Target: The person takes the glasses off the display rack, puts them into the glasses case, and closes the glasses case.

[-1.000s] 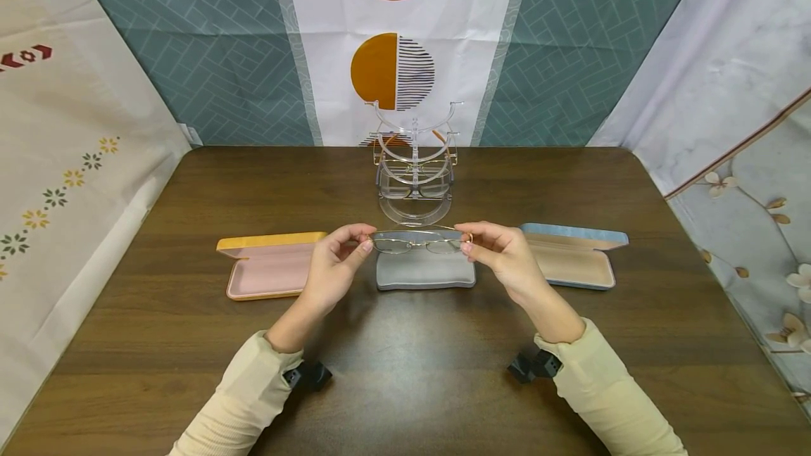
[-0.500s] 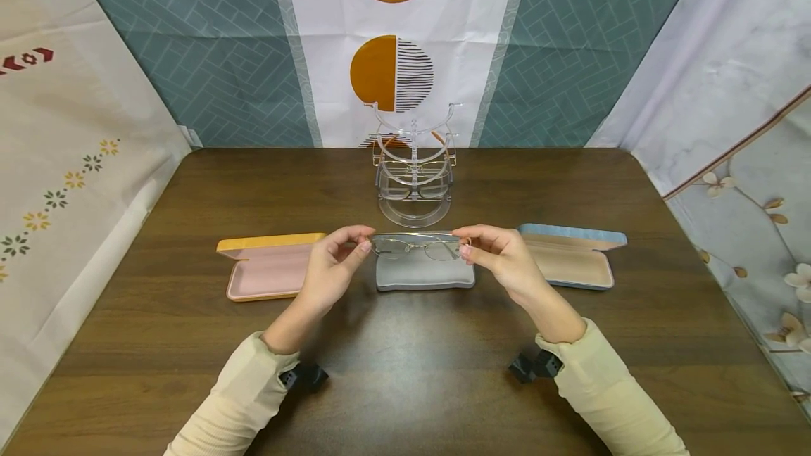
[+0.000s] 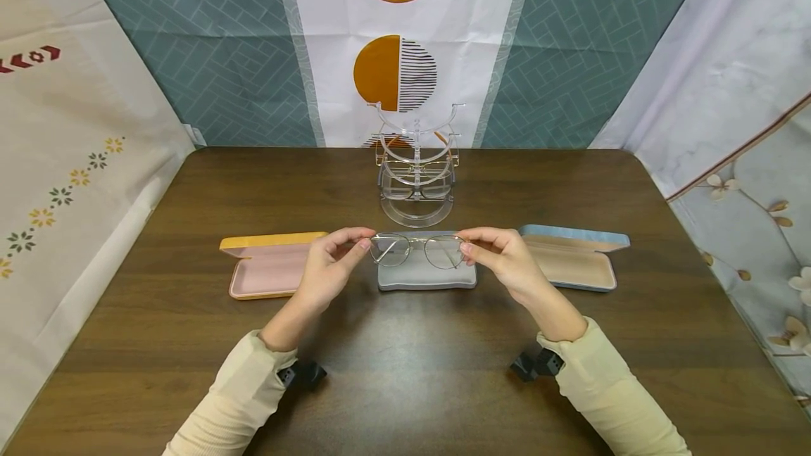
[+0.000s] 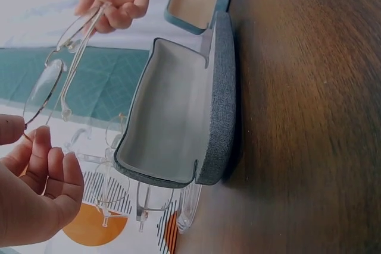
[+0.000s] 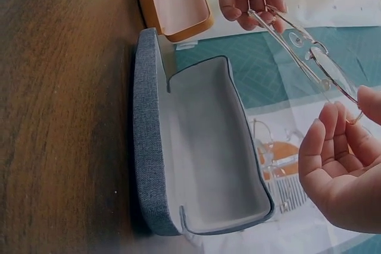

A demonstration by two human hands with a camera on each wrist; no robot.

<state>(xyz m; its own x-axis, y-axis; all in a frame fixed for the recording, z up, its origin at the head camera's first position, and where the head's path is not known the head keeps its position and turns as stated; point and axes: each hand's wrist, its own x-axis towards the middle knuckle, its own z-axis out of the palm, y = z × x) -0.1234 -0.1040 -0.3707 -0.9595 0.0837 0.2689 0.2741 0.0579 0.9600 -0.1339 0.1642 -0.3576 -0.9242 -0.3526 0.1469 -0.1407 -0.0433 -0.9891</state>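
A pair of thin metal-framed eyeglasses point(image 3: 445, 252) is stretched between both hands, above an open grey glasses case point(image 3: 426, 280). My left hand point(image 3: 328, 269) pinches the left end of the frame between thumb and fingers. At the opposite end, my right hand point(image 3: 507, 262) pinches the frame the same way. Both wrist views show the temples point(image 4: 76, 72) folded in behind the lenses. The glasses case point(image 5: 149, 129) has a dark grey fabric outside and a pale lining, and nothing lies in its visible inside.
An open yellow case point(image 3: 269, 279) with pink lining lies on the left of the table point(image 3: 405, 385). On the right lies an open blue case point(image 3: 575, 269) with beige lining. Behind stands a clear display stand point(image 3: 416, 215) bearing other eyeglasses point(image 3: 436, 193).
The eyeglasses have tilted between the hands, so the lenses now show rounder and taller in the head view. Both hands keep their pinch and nearly their place.
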